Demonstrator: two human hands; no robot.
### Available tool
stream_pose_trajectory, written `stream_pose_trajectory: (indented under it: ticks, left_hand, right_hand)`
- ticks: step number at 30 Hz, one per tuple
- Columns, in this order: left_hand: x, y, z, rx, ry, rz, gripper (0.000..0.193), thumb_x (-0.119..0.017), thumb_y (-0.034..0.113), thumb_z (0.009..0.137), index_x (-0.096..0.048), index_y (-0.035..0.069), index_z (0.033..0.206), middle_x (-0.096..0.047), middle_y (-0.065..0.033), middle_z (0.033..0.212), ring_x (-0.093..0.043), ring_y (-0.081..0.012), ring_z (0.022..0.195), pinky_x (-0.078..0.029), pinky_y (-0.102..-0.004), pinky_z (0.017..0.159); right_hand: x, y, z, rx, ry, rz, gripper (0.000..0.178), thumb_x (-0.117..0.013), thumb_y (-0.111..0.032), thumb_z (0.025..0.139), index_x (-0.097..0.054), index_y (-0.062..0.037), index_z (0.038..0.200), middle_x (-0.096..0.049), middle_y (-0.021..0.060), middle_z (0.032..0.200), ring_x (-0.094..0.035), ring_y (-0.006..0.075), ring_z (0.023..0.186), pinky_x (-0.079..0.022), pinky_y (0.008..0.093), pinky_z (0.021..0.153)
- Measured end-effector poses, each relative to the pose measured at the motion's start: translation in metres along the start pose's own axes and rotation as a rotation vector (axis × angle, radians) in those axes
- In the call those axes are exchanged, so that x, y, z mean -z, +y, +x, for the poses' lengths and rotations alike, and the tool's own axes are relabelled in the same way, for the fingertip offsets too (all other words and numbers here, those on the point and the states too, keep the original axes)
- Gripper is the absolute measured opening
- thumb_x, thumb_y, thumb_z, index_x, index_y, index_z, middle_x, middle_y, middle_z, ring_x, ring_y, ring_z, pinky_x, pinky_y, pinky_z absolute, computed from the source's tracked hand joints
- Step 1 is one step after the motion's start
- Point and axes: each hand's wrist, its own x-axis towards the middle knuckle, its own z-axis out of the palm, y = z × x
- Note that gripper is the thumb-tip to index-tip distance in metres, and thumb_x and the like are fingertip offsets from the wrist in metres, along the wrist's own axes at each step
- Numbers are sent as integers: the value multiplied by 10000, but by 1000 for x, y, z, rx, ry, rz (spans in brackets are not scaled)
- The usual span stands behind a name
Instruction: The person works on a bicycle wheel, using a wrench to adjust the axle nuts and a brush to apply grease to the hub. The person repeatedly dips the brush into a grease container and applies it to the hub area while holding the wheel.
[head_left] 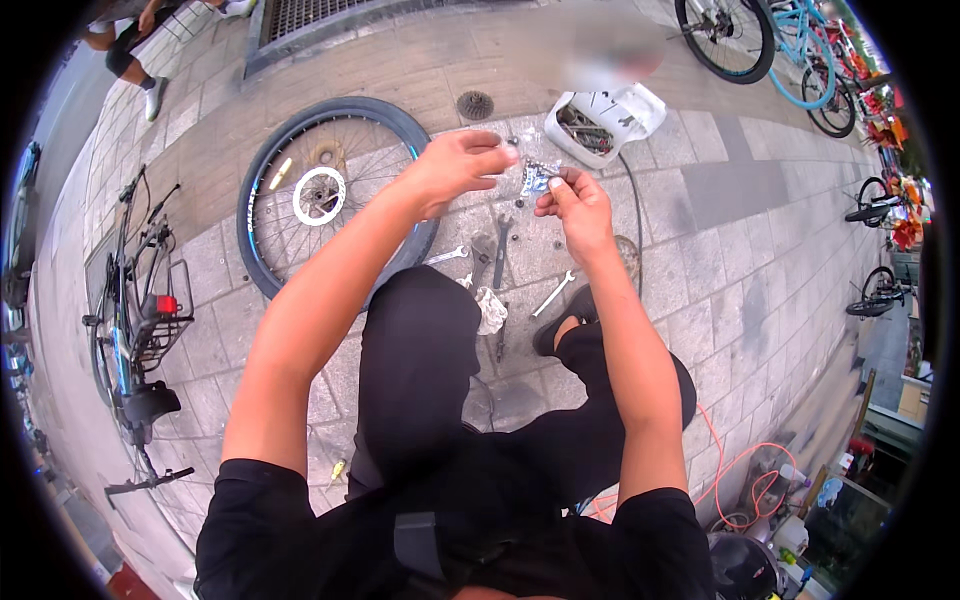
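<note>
Between the thumb and fingers of my right hand [582, 210] is a small clear plastic bag [535, 181] with blue print and shiny bits in it. My left hand [452, 172] hovers to the left of the bag, fingers stretched and apart. Below that hand lies a bicycle wheel [248, 215] with a black tyre and a white brake disc [304, 201]. A white toolbox [648, 112] stands open just beyond my right hand, with metal parts inside. A toothed cassette [475, 104] rests on the paving past my left hand.
Spanners [553, 294] and a crumpled white rag [490, 312] lie near my feet. A black cable [637, 205] runs along the right, with an orange hose [718, 470] lower down. Bicycles [140, 330] stand on both sides; a person [130, 55] is at far left.
</note>
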Motion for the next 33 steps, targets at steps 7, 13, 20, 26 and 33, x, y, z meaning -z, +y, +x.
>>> stream_pose_trajectory:
  ticks: [7,13,20,26,33]
  left_hand:
    - [-66,46,-57,11,-15,-101,371,-693,214,988,-636,-76,1212,-682,-124,1112,-684,-200,939,-611,-322,816]
    - [-82,12,-73,18,-12,-428,249,-606,96,1005,-592,-86,1174,-687,-175,1116,-721,-255,970,-625,-371,864]
    - [-93,-8,-78,157,-67,-616,102,-546,-1,924,-573,-51,1009,-668,-210,1087,-715,-331,1015,-619,-420,912]
    - [-102,-3,-70,197,-190,-671,157,-535,46,927,-592,-53,1035,-686,-219,1084,-713,-327,1027,-609,-415,917]
    - [-105,-7,-60,226,-216,-530,278,-547,84,912,-604,-91,1119,-711,-197,1078,-720,-273,973,-583,-393,911]
  right_hand:
    - [3,-84,-51,57,-69,-164,271,-630,-160,994,-609,57,1153,-662,87,869,-620,125,657,-514,270,532]
    - [-3,-85,-79,-82,-113,12,316,-682,-218,959,-642,49,1122,-650,47,774,-590,99,598,-464,248,476]
    - [4,-89,-76,-41,-179,-186,360,-695,-216,940,-668,86,1132,-673,57,785,-557,71,560,-440,239,456]
    - [19,-97,-69,-36,-173,-234,316,-716,-228,948,-703,66,1064,-671,46,777,-550,69,555,-436,240,456]
    - [24,-102,-65,-74,-212,-237,283,-725,-216,942,-715,50,1037,-664,39,750,-540,67,528,-433,243,446]
